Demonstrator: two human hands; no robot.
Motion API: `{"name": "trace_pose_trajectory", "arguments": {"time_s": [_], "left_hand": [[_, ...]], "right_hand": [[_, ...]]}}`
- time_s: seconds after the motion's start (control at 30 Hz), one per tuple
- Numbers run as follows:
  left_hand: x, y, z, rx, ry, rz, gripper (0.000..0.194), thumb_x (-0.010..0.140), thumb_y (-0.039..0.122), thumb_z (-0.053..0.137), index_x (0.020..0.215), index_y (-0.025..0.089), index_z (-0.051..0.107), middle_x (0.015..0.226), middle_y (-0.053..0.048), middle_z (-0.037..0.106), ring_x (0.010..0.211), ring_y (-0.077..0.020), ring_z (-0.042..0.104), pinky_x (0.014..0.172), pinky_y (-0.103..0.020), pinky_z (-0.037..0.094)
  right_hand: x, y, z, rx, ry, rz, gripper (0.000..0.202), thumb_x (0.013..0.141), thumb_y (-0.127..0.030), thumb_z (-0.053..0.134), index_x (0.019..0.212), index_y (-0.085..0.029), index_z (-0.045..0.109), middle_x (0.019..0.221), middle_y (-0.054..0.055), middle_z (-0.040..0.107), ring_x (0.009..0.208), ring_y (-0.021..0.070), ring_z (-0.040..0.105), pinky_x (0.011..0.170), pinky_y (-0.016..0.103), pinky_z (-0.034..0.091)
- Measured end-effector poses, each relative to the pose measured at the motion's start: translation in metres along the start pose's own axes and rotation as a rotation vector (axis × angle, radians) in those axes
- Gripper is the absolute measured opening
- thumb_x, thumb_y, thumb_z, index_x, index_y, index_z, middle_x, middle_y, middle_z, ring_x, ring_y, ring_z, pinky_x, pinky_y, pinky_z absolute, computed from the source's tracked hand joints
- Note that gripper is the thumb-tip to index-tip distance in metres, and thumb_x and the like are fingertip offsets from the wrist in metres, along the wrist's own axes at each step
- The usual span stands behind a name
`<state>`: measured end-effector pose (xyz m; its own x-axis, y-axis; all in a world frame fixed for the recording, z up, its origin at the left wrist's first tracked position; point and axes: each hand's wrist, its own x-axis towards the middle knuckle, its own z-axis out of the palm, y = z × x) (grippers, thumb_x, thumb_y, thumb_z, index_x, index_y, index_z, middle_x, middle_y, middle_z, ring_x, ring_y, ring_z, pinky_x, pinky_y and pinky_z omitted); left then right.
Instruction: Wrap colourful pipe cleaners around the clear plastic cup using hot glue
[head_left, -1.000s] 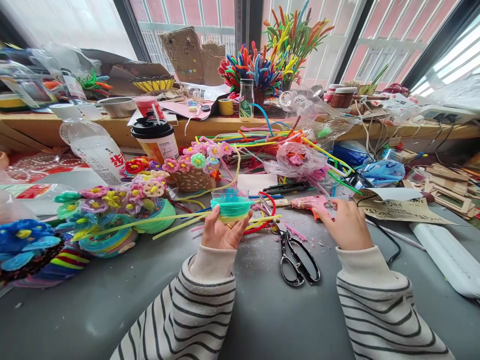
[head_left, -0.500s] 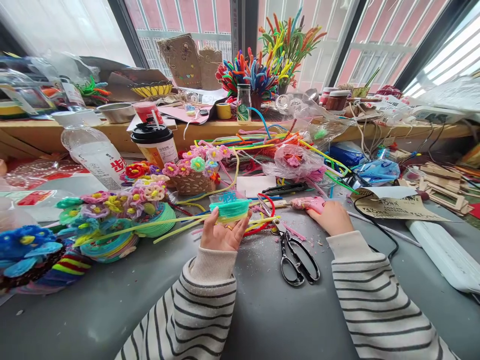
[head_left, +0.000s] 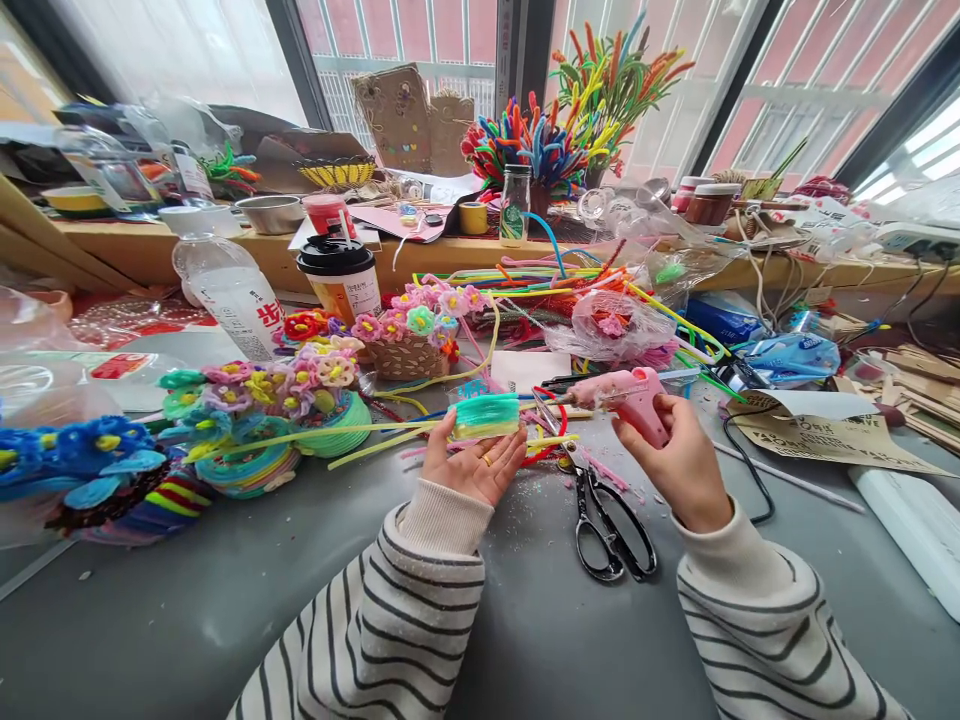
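Note:
My left hand (head_left: 476, 465), palm up, holds a small clear piece wrapped in teal and yellow pipe cleaner (head_left: 486, 412) between thumb and fingers. Long yellow pipe cleaner ends (head_left: 382, 452) stretch left from it. In my right hand (head_left: 686, 462) is a pink hot glue gun (head_left: 637, 398), raised off the table, its nozzle pointing left toward the wrapped piece but apart from it. Black-handled scissors (head_left: 613, 525) lie between my hands, blades pointing away among red and yellow pipe cleaners.
Pipe-cleaner flower baskets (head_left: 247, 465) line the left side. Behind stand a plastic bottle (head_left: 232, 295), a lidded cup (head_left: 341, 280) and a heap of pipe cleaners (head_left: 525, 285). A white power strip (head_left: 911, 535) and black cable (head_left: 757, 480) lie at right.
My right hand has lifted the glue gun off the table and turned its nozzle left. The left hand still holds the wrapped piece; the view has shifted slightly.

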<state>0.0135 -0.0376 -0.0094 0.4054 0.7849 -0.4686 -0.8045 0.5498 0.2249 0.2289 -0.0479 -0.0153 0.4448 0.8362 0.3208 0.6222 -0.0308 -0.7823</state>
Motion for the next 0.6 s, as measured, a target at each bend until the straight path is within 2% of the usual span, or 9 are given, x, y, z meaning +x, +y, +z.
{"name": "trace_pose_trajectory", "arguments": {"time_s": [0.1,0.3,0.43,0.6], "left_hand": [[0.000,-0.002,0.001,-0.016,0.037,0.008,0.066,0.080,0.045,0.046,0.125,-0.001,0.034,0.088,-0.018,0.063,0.079,-0.0226,0.066,0.067,-0.028,0.056],[0.001,-0.005,0.005,0.002,0.096,0.071,0.061,0.082,0.044,0.043,0.122,-0.002,0.039,0.083,-0.017,0.063,0.077,-0.0219,0.066,0.065,-0.026,0.056],[0.002,-0.007,0.005,0.026,0.083,0.100,0.056,0.083,0.043,0.041,0.118,0.000,0.044,0.081,-0.015,0.063,0.078,-0.0220,0.066,0.066,-0.025,0.056],[0.003,-0.009,0.005,0.024,0.060,0.073,0.053,0.083,0.042,0.041,0.116,0.001,0.046,0.079,-0.014,0.065,0.073,-0.0216,0.067,0.066,-0.025,0.056]], "right_hand": [[-0.012,-0.005,0.007,0.027,0.024,-0.090,0.057,0.057,-0.056,0.063,0.095,-0.015,0.050,0.085,0.010,0.063,0.066,0.0196,0.060,0.059,0.034,0.050],[-0.021,-0.010,0.015,-0.074,0.210,-0.265,0.052,0.061,-0.053,0.065,0.095,-0.017,0.049,0.081,0.006,0.062,0.064,0.0171,0.060,0.056,0.029,0.049],[-0.022,-0.012,0.019,-0.094,0.246,-0.281,0.052,0.062,-0.055,0.064,0.094,-0.018,0.046,0.077,0.004,0.060,0.057,0.0150,0.057,0.051,0.028,0.047],[-0.023,-0.010,0.023,-0.070,0.252,-0.284,0.052,0.063,-0.055,0.063,0.095,-0.019,0.044,0.080,0.003,0.058,0.061,0.0151,0.057,0.052,0.028,0.046]]}}
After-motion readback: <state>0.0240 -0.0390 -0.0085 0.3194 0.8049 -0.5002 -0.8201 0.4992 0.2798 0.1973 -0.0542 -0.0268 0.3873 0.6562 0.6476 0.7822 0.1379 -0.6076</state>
